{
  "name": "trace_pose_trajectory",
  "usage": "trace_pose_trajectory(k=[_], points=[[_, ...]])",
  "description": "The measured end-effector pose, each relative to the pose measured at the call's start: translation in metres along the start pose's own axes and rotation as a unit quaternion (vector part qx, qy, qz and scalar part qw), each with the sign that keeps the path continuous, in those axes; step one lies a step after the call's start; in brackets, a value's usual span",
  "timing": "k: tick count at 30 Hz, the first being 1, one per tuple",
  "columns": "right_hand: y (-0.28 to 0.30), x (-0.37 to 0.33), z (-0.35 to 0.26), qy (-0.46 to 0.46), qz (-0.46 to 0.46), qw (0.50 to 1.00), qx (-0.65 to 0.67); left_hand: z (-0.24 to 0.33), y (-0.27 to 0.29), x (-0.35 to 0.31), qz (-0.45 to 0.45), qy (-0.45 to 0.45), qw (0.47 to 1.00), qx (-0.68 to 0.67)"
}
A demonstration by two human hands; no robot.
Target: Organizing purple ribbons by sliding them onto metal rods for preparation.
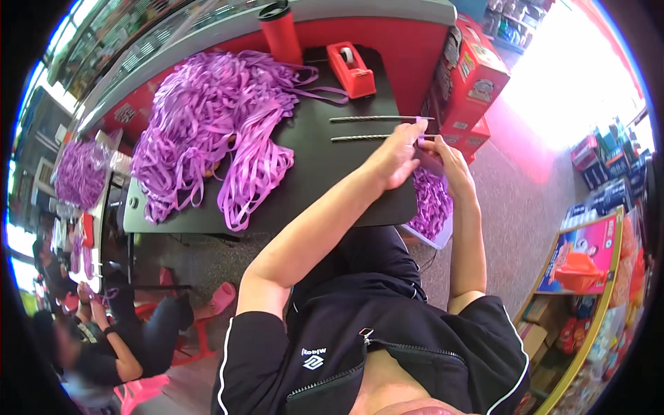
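Purple ribbon (pixel 207 128) lies in a big loose heap over the left part of the black table (pixel 325 166), with a second tangle of it in a white bin (pixel 432 207) below the table's right edge. A red tape dispenser (pixel 351 68) and a red tumbler (pixel 280 31) stand at the far edge. Two thin metal rods (pixel 373 128) lie side by side near the right edge. The left hand (pixel 395 158) and right hand (pixel 446 162) meet there, fingers pressed together, pinching a purple ribbon strip (pixel 423 149).
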State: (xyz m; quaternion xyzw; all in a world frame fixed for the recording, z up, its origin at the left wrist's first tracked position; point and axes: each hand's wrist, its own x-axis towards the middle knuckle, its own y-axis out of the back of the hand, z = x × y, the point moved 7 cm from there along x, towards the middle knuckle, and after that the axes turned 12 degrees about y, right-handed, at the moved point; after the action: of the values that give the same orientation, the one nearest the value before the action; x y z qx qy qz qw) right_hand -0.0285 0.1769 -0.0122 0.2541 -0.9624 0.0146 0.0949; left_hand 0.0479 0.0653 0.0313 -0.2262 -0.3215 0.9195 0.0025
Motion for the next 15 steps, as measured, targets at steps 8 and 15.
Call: trace_pose_trajectory(k=[8, 15], points=[[0.001, 0.002, -0.011, 0.025, 0.012, 0.996, -0.085, 0.001, -0.013, 0.024, -0.107, -0.012, 0.986, -0.126], [-0.002, -0.004, -0.075, 0.252, 0.050, 0.932, -0.257, 0.009, -0.011, 0.009, -0.151, -0.073, 0.973, -0.156]])
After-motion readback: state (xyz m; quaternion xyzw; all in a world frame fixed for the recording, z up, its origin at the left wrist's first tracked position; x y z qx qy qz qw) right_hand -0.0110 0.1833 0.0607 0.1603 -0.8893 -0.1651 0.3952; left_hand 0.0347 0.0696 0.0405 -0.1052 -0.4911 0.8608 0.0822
